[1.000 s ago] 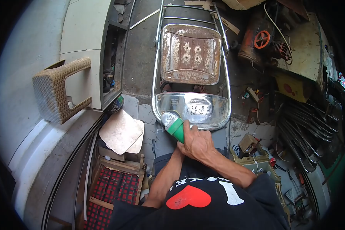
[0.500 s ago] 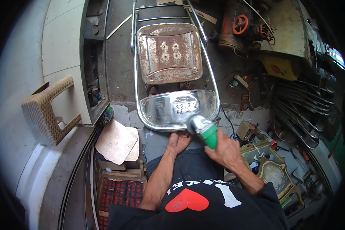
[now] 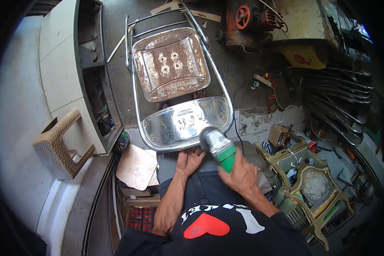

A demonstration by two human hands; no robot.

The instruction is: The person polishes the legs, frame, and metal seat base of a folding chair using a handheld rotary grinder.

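A metal folding chair reaches away from me, with its shiny backrest (image 3: 164,126) nearest and its rusty seat (image 3: 171,64) beyond. My right hand (image 3: 242,171) is wrapped round a green angle grinder (image 3: 227,158). The grinder's head lies at the right part of the backrest's near edge; whether its disc touches the metal, I cannot tell. At the chair's curved tube frame (image 3: 170,149), my left hand (image 3: 188,162) holds on from below, its fingertips partly hidden under the tube. Dark, worn marks show on the backrest between bright reflections.
A woven-pattern plastic stool (image 3: 64,145) stands at the left beside a cabinet (image 3: 64,55). Pale boards (image 3: 136,166) lie left of my lap. On the right are an ornate frame (image 3: 286,162), stacked chrome tubes (image 3: 341,98) and a rusty compressor (image 3: 242,34). A cord (image 3: 239,135) runs behind the grinder.
My view has turned and shifted, so the chair appears tilted and farther left. The grinder remains by the backrest's near edge, and both hands keep their holds.
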